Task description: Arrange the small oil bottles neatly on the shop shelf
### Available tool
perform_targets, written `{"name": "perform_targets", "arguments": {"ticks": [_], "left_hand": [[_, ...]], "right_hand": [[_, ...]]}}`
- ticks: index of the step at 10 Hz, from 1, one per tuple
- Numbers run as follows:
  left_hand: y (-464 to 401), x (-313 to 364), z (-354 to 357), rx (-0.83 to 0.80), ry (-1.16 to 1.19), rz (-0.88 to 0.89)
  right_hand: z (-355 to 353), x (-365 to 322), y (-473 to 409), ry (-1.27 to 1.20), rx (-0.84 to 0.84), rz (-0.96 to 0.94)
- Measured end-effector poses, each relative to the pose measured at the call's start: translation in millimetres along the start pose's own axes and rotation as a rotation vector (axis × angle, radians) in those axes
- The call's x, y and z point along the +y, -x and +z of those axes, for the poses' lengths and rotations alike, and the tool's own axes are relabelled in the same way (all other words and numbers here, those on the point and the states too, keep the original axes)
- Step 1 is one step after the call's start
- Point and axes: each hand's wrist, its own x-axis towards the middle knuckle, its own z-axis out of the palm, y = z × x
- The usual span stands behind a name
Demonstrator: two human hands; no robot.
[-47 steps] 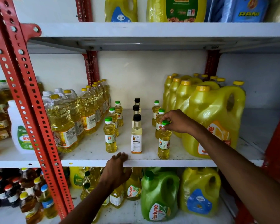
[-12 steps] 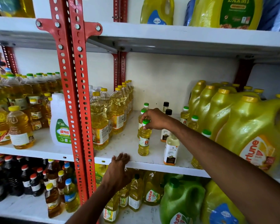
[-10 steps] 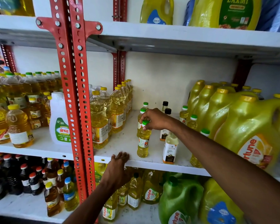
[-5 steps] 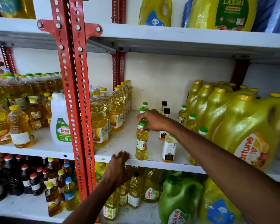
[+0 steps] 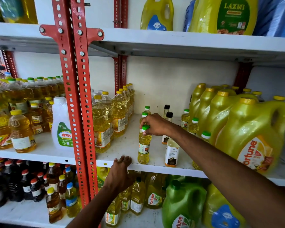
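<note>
The small oil bottle (image 5: 143,146) with the green cap stands upright near the front edge of the middle shelf (image 5: 127,145), directly under the right hand (image 5: 155,124), which reaches in from 4 o'clock. The right hand's fingers (image 5: 144,125) are curled and pinched around the bottle's cap and neck, gripping it from above. Just at 3 o'clock of this bottle stands a white-labelled bottle (image 5: 171,153), its top hidden behind the right forearm. Behind the hand, toward 12 o'clock, 2 more green-capped small bottles (image 5: 146,111) and 2 black-capped bottles (image 5: 167,112) line up toward the back wall. At 3 o'clock, well apart, sit the big yellow jugs (image 5: 253,134). The left hand (image 5: 120,171) comes up from 6 o'clock, its fingers loosely together and hooked over the shelf's front lip, at 7 o'clock of the gripped bottle, holding nothing else. Tall yellow-capped bottles (image 5: 101,127) stand at 9 o'clock.
</note>
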Motion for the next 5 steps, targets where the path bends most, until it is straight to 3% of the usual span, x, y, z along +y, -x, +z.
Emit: {"name": "perform_targets", "arguments": {"ticks": [5], "left_hand": [[-1.4,1.4,-4.6,-0.032,-0.022,0.007]], "right_hand": [[-2.4,-1.4,1.4,0.030,-0.069,0.008]]}}
